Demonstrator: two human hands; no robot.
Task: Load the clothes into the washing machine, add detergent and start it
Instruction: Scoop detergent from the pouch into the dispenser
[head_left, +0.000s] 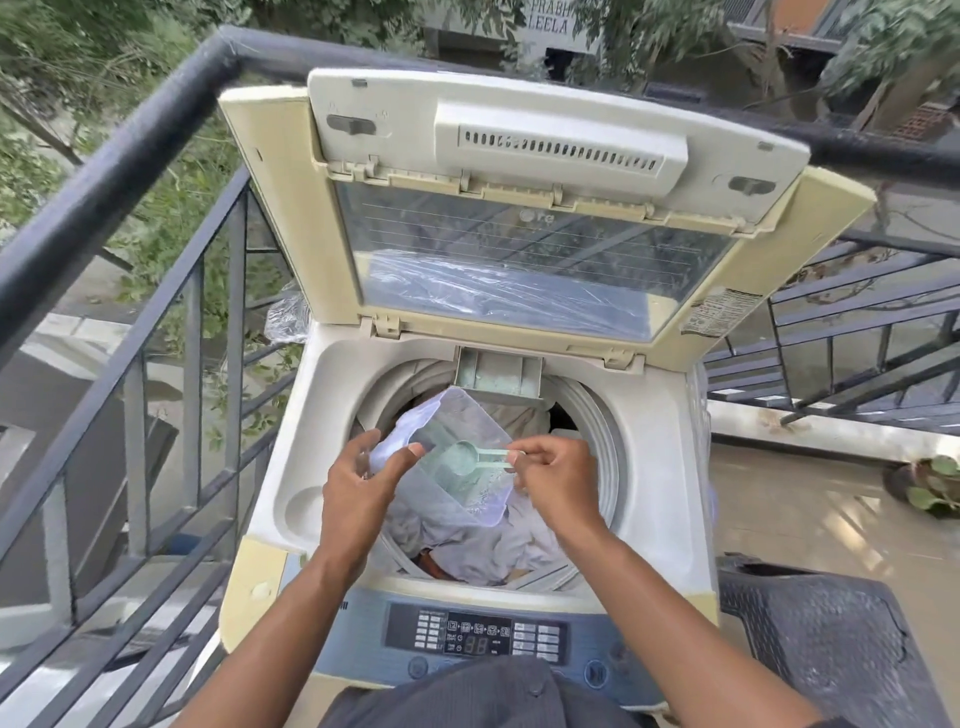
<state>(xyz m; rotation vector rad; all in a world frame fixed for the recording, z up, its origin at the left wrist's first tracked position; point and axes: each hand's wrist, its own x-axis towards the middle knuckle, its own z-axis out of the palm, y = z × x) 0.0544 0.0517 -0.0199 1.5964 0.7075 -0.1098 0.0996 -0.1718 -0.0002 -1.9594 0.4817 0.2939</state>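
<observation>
**Detergent scoop over the open washer**

Balcony railing (130, 171) of dark metal bars runs along the left and far sides, with trees and a building beyond it. Against it stands a top-loading washing machine (670, 467), its lid (545, 208) raised and leaning toward the far side.

Pale clothes (467, 540) fill the drum. Above them, a clear plastic container (467, 415) hangs tilted over the opening. The left hand (363, 478) grips its left edge, thumb pressed on the rim and fingers curled beneath. Inside the container lies a pale green scoop (465, 457) with greenish powder around it. The right hand (556, 473) pinches the scoop's handle between narrow fingers at the container's right edge.

Just beyond the container, at the far rim of the drum, the detergent drawer (498, 376) is pulled out. Nearest the person, the control panel (475, 636) shows a lit display. A dark plastic chair (831, 639) stands on the right.
</observation>
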